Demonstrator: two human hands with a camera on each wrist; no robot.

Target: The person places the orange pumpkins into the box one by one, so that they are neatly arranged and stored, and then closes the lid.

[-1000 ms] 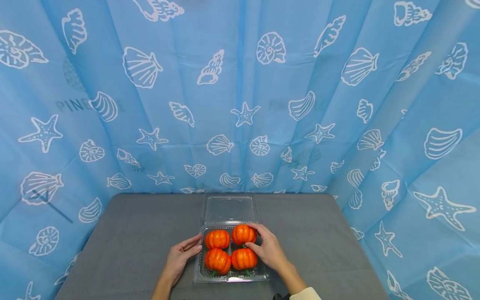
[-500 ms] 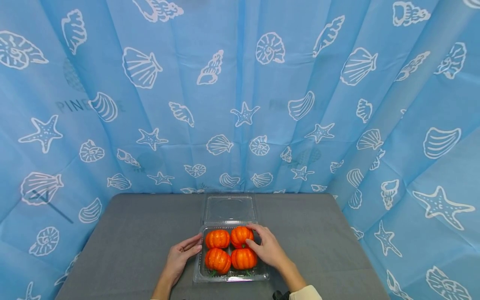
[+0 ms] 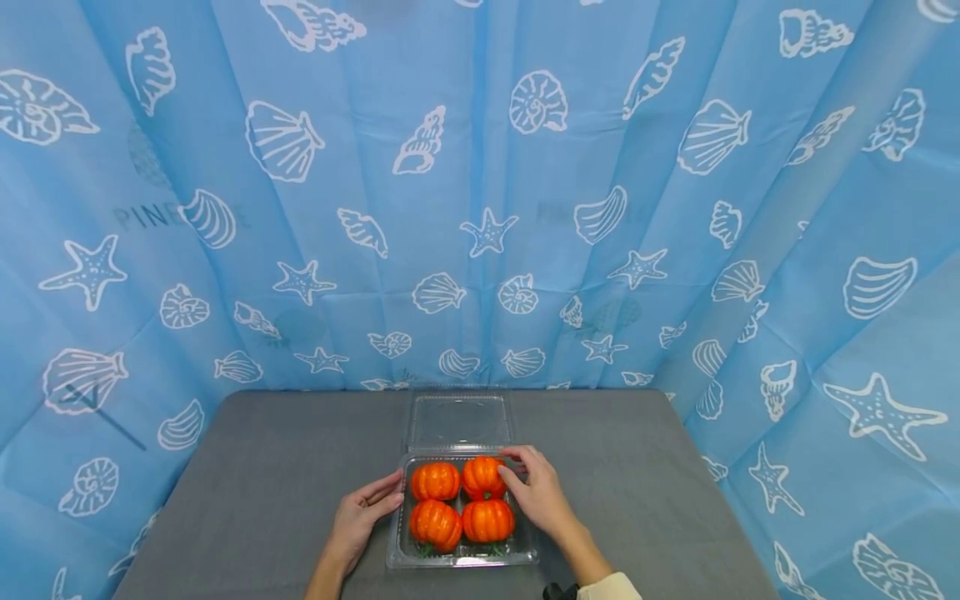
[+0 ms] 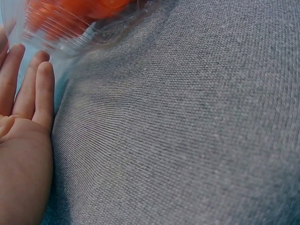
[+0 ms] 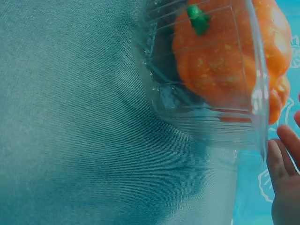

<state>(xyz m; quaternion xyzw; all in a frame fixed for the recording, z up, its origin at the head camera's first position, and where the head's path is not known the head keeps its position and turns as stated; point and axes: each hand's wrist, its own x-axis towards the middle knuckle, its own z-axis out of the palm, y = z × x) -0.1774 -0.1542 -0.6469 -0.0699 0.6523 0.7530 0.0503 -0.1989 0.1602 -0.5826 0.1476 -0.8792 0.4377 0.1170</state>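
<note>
Several small orange toy pumpkins with green stems sit in the base of a clear plastic clamshell box [image 3: 400,546], two at the back and two at the front. My left hand [image 3: 355,523] touches the box's left side; the left wrist view shows its fingers fairly straight beside the clear wall. At the right side, my right hand [image 3: 542,498] is over the rim, its thumb and fingers spread close to the back right pumpkin [image 3: 482,477]. Whether they touch it is hard to tell. The front right pumpkin [image 5: 213,61] shows through the wall in the right wrist view.
The box's clear lid [image 3: 460,419] lies folded back toward the table's far edge. A grey cloth covers the table [image 3: 300,450]. Behind and beside it hangs a blue curtain [image 3: 480,167] with white shell and starfish prints.
The back right pumpkin has shifted slightly left and down into the box. My right thumb and fingers have drawn back to the right from it. My left hand has stayed put.
</note>
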